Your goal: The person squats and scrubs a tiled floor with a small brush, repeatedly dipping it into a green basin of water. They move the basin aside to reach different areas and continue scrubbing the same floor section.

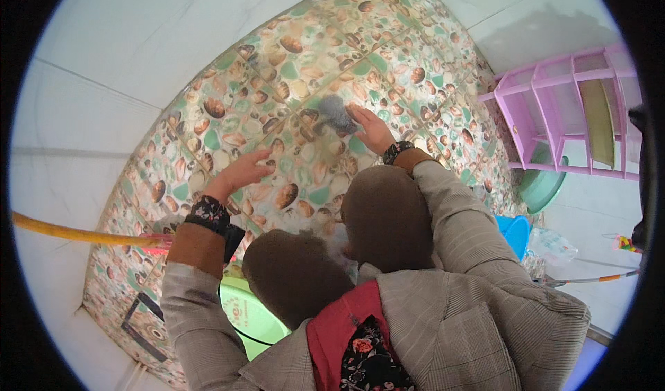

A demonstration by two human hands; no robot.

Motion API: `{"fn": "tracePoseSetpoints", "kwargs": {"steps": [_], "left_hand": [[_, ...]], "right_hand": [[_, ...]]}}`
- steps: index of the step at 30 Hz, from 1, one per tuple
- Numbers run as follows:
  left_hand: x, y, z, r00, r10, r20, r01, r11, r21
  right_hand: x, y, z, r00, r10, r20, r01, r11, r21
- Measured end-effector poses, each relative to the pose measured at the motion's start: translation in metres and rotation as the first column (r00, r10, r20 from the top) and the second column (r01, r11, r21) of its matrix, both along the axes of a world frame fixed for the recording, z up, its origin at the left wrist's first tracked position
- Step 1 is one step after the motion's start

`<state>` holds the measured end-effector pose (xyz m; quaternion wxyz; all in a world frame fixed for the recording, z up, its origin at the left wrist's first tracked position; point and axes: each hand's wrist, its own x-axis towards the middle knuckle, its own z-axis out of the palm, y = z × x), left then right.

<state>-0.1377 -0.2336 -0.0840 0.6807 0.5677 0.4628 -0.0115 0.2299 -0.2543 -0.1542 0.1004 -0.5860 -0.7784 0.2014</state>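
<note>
My right hand (372, 127) reaches down to the floor, its fingers on the right edge of a dark grey scrubbing pad (335, 111). The pad lies flat against wet-looking tile floor (306, 180) printed with pebbles, and its outline is blurred. To the left, my left hand (240, 173) hovers over the tiles with its fingers extended and nothing in it. The palm and some of its fingers are hidden from above. Both forearms are in checked grey sleeves with brown cuffs, and my bent knees stand between them.
White tiled walls bound the floor. On the right are a pink plastic rack (555, 115), a green basin (544, 186), a blue container (513, 233) and a clear plastic bag (552, 246). A light green basin (252, 310), yellow-handled brush (83, 235) and floor drain (155, 332) are left.
</note>
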Motion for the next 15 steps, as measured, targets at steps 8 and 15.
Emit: {"fn": "tracePoseSetpoints", "kwargs": {"steps": [8,15], "left_hand": [[-0.024,0.001,0.009,0.997,-0.067,0.024,0.068,0.997,-0.046],[-0.027,0.013,-0.009,0.986,0.142,0.092,-0.148,0.986,0.072]], "right_hand": [[-0.018,0.019,0.071,0.987,0.137,0.086,-0.130,0.988,-0.080],[-0.003,0.041,0.019,0.982,0.187,0.034,-0.182,0.977,-0.114]]}}
